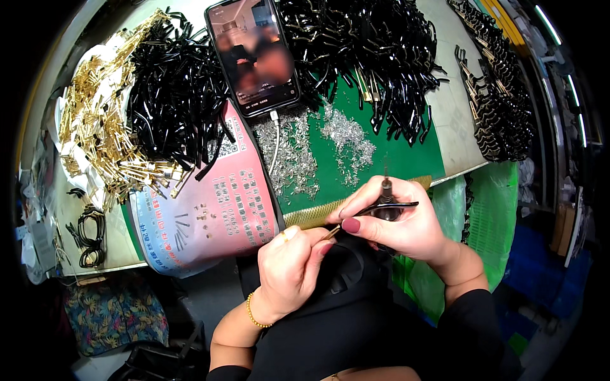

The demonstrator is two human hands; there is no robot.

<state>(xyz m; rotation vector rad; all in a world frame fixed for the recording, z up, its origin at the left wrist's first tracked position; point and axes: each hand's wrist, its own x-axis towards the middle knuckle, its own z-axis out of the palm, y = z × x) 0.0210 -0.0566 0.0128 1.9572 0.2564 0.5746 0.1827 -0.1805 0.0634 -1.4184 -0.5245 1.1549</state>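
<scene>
My left hand is closed in a pinch on a small gold metal piece in front of me. Close beside it, my right hand is wrapped round a slim dark screwdriver, whose thin tip points away from me. A glossy black eyeglass temple also lies across the fingers of that hand. Thumb and fingertips of the right hand meet near the gold piece; whether they touch it, I cannot tell. Beyond the hands, small silver screw-like pieces lie in two heaps, a left heap and a right heap.
A phone showing a video stands among piles of black temples. Gold metal parts lie far left, more black temples behind, and rows of temples at right. A pink printed sheet and green mat cover the table.
</scene>
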